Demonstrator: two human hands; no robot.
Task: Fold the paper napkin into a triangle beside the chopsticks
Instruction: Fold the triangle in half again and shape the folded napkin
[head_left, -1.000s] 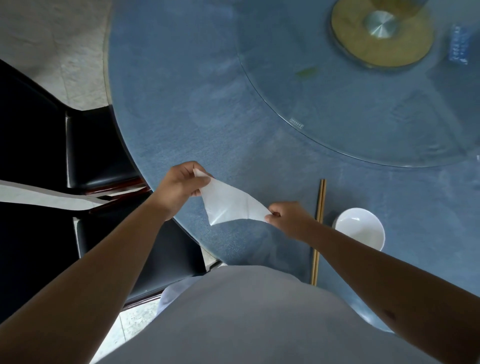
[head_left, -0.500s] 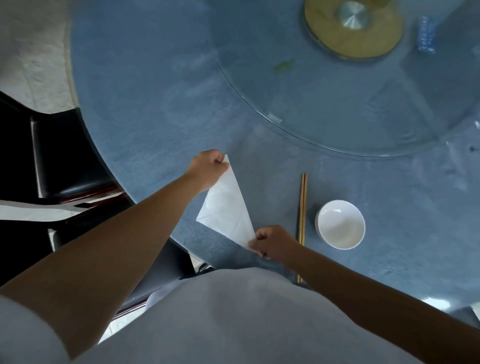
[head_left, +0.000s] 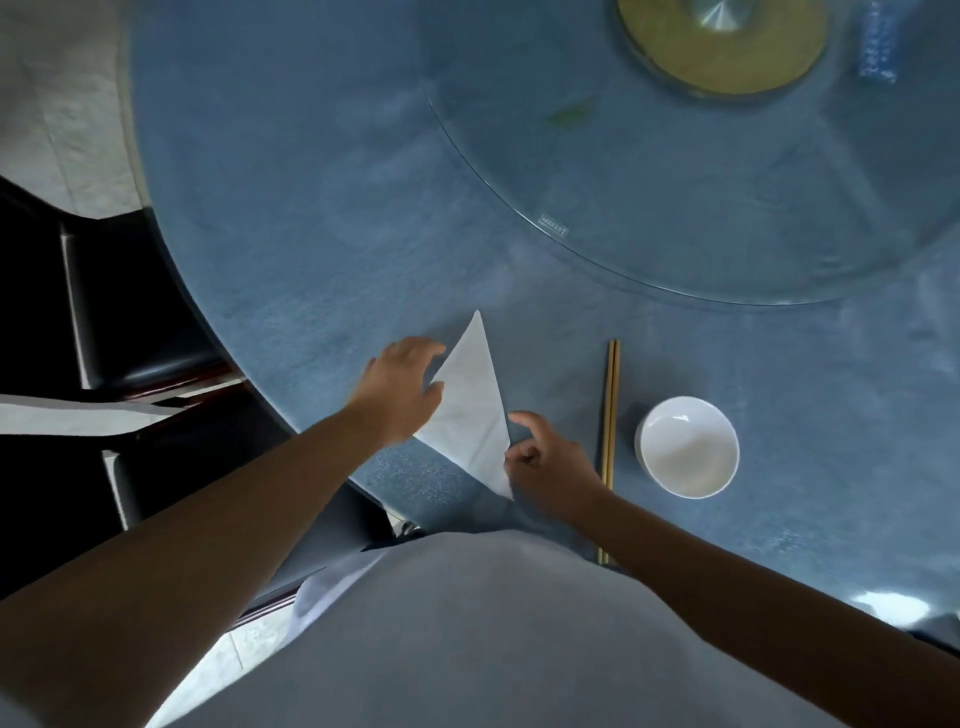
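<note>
The white paper napkin (head_left: 475, 405) lies flat on the blue tablecloth as a long triangle, one tip pointing away from me. A pair of wooden chopsticks (head_left: 611, 410) lies to its right, parallel to it. My left hand (head_left: 402, 387) rests with spread fingers on the napkin's left edge and holds nothing. My right hand (head_left: 545, 460) sits at the napkin's near right corner, fingers loosely curled and thumb raised, touching the paper's edge without gripping it.
A white bowl (head_left: 688, 447) stands right of the chopsticks. A glass turntable (head_left: 675, 208) with a gold hub (head_left: 722, 41) covers the table's far side. Black chairs (head_left: 130, 322) stand at the left, by the round table's edge (head_left: 249, 384).
The napkin was held up between both hands, then lowered onto the table. Both hands have let go of its corners; the left hand now lies open on it.
</note>
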